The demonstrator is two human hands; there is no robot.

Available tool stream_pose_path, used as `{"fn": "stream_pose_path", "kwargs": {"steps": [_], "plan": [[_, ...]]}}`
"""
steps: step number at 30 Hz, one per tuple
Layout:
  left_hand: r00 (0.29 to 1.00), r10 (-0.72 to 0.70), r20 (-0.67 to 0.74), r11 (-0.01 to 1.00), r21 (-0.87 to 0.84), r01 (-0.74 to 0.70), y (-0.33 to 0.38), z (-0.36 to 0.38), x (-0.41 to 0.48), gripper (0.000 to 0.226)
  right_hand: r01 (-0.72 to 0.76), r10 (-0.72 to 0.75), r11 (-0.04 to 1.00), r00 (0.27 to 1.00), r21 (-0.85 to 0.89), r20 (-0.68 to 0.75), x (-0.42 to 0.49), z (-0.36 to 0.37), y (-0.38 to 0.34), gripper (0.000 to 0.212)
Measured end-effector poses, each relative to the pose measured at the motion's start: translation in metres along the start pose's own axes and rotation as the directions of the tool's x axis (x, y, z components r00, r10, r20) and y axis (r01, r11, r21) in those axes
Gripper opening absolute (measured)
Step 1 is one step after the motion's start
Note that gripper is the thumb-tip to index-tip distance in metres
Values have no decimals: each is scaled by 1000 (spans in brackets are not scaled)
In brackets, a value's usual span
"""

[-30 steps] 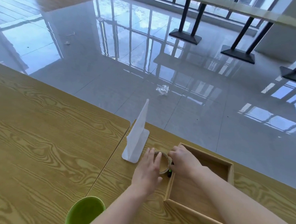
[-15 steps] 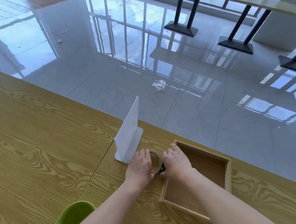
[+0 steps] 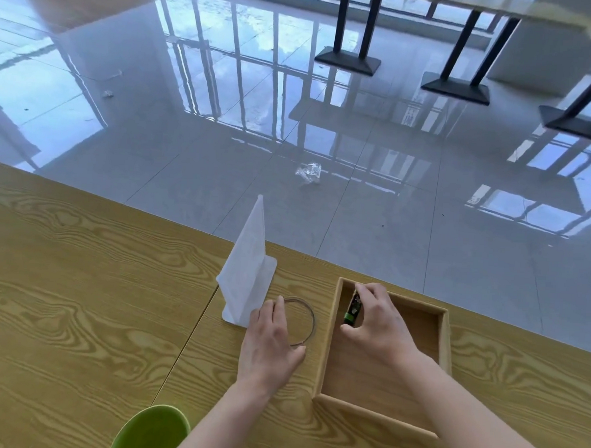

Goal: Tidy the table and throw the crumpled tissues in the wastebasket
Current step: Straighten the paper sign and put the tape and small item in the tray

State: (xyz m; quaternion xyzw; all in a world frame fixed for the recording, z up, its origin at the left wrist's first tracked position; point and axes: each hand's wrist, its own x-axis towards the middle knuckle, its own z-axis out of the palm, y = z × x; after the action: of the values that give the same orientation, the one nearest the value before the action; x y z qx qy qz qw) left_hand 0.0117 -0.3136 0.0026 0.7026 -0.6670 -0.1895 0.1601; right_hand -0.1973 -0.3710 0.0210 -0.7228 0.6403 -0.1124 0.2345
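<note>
My right hand [image 3: 378, 324] is inside the far left corner of a shallow wooden tray [image 3: 445, 338] and pinches a small green and black battery [image 3: 352, 312] between thumb and fingers. My left hand [image 3: 269, 342] rests flat over the near left part of a clear tape roll [image 3: 308, 318] that lies on the wooden table [image 3: 77, 315] just left of the tray. Whether the fingers grip the roll is unclear. A green wastebasket [image 3: 153, 432] shows its rim at the bottom edge, near my left forearm. No crumpled tissue lies on the table.
A white plastic sign stand [image 3: 249, 266] stands upright just left of the tape roll. On the glossy floor beyond the table lie a crumpled clear wrapper [image 3: 308, 173] and small white scraps [image 3: 108, 93]. Black table legs [image 3: 348, 38] stand at the back.
My right hand has lifted the battery from beside the tape roll and carried it into the tray's far left corner. My left hand stays on the tape roll.
</note>
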Motion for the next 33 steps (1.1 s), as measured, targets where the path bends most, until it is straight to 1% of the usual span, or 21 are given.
{"fn": "stream_pose_path", "kwargs": {"steps": [3, 6, 8, 10, 13, 15, 16, 18, 19, 20, 21, 22, 23, 24, 25, 26, 28, 30, 31, 33], "plan": [[1000, -1, -4, 998, -56, 0, 6, -2, -2, 99, -91, 92, 996, 990, -17, 102, -4, 3, 13, 88], [1000, 5, 7, 997, -74, -5, 9, -1, -5, 100, -102, 115, 991, 978, -83, 174, -3, 17, 16, 83], [1000, 3, 13, 997, -79, -2, 10, 0, -8, 100, -100, 114, 990, 983, -101, 146, 1, 25, 15, 76], [1000, 3, 13, 997, -83, -2, 11, 0, -10, 100, -113, 119, 992, 988, -59, 97, 4, 30, 13, 79], [1000, 13, 3, 995, -97, -13, 14, 0, -12, 99, -102, 95, 991, 992, 86, 77, 4, 32, 15, 90], [1000, 23, 12, 994, -104, -21, 17, 2, -13, 99, -95, 80, 975, 993, 201, 82, -2, 29, 18, 90], [999, 31, 19, 994, -105, -28, 19, 2, -13, 99, -95, 84, 961, 995, 261, 54, -6, 27, 21, 85], [998, 57, 34, 992, -116, -53, 25, 5, -11, 99, -127, 156, 924, 986, 360, -53, -16, 22, 25, 62], [996, 73, 44, 990, -124, -68, 30, 6, -10, 98, -162, 216, 886, 973, 435, -79, -21, 18, 25, 47], [994, 95, 53, 988, -129, -88, 35, 8, -8, 98, -192, 268, 814, 962, 549, -61, -27, 14, 24, 35], [991, 122, 61, 985, -131, -113, 41, 11, -6, 97, -215, 292, 719, 956, 661, -7, -31, 11, 23, 31], [986, 150, 68, 981, -133, -140, 47, 14, -5, 97, -221, 284, 642, 958, 734, 40, -36, 9, 23, 29], [981, 177, 73, 977, -137, -166, 53, 18, -4, 96, -207, 259, 636, 965, 743, 48, -39, 7, 23, 24], [976, 204, 77, 971, -139, -192, 60, 21, -2, 95, -190, 241, 675, 970, 713, 31, -42, 6, 25, 19], [970, 229, 81, 966, -141, -216, 66, 25, -1, 95, -184, 242, 714, 970, 676, 10, -45, 5, 27, 18], [964, 250, 88, 961, -144, -236, 71, 28, -1, 95, -199, 269, 736, 963, 647, -10, -47, 3, 32, 20], [957, 267, 113, 957, -150, -249, 77, 34, 0, 100, -265, 370, 734, 928, 625, -42, -48, -1, 45, 20], [970, 216, 113, 968, -152, -198, 75, 36, -2, 100, -351, 480, 738, 873, 576, -84, -48, -5, 63, 20], [981, 166, 103, 976, -159, -149, 71, 37, -3, 97, -388, 511, 756, 853, 528, -105, -47, -5, 71, 20], [992, 64, 112, 984, -170, -44, 61, 38, -6, 85, -432, 532, 785, 837, 444, -127, -44, -3, 82, 22]]}}
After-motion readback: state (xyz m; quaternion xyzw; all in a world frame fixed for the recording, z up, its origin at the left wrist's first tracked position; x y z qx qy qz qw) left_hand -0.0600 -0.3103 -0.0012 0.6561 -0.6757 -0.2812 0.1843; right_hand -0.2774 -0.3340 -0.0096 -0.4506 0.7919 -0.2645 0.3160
